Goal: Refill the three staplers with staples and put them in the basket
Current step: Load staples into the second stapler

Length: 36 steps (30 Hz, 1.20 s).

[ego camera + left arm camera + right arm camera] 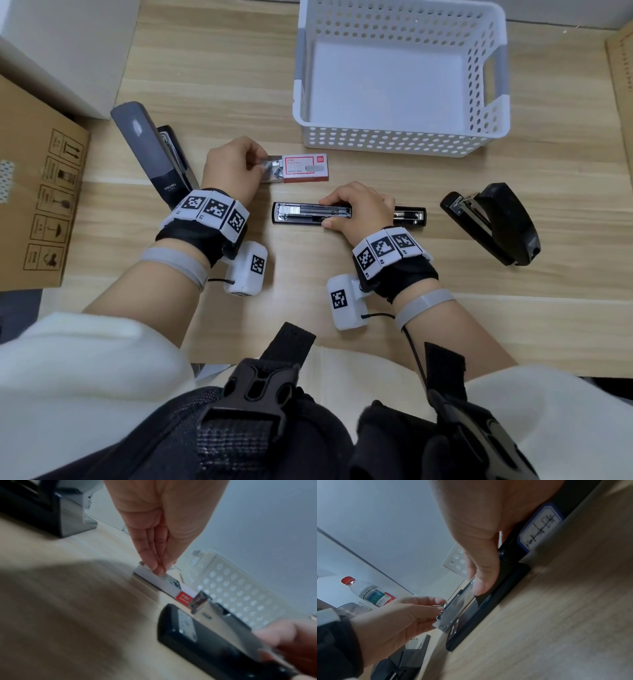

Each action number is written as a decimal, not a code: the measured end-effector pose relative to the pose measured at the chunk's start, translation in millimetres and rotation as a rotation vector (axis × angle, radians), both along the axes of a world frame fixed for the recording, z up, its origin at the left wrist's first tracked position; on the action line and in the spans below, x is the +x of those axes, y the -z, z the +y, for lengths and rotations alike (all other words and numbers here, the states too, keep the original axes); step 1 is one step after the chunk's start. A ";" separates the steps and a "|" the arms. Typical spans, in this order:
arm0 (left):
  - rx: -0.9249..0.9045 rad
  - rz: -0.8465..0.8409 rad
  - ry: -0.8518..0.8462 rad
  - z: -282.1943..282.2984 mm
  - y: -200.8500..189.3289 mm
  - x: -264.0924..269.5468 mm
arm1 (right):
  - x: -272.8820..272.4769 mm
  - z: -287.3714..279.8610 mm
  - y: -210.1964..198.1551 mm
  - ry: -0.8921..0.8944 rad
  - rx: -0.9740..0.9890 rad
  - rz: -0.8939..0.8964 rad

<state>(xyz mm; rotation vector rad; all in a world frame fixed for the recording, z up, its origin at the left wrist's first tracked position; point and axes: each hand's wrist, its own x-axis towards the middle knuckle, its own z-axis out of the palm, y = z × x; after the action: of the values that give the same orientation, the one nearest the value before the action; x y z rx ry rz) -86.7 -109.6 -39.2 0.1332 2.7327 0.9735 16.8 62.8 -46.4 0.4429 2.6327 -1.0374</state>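
A person's left hand (230, 168) reaches into the pulled-out tray of a red-and-white staple box (298, 168) near the middle of the desk (219, 85), fingertips bunched on a strip of staples (270, 168), apparently lifting it out for loading. The right hand (358, 209) curls over the middle of a black stapler (310, 213) lying opened flat towards the desk's front edge, thumb on its near side, seemingly to steady it with the metal magazine exposed. A larger grey stapler (150, 154) stands with its lid raised by the left edge, beside a cardboard box (30, 192); a third, black stapler (496, 222) lies on its side towards the right edge. The white perforated basket (400, 140) waits at the back of the desk with no stapler in it, so all three placements appear to remain.
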 end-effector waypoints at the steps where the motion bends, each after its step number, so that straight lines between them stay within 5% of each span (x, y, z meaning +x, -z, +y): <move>1: 0.028 -0.011 -0.015 -0.7 -1.6 1.7 | -0.1 0.1 0.1 0.002 -0.001 0.001; 14: 0.679 -0.356 -0.181 5.9 -9.0 22.6 | -1.1 0.3 -1.0 -0.006 0.009 -0.013; 36: 0.681 -0.374 -0.095 13.5 -9.0 31.0 | -1.1 1.2 2.2 -0.003 0.000 -0.001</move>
<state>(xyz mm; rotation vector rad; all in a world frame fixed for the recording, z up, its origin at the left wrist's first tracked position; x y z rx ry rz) -55.7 -96.1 -30.2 -0.0612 1.9985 1.7195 15.7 63.9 -48.5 0.4393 2.6312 -1.0359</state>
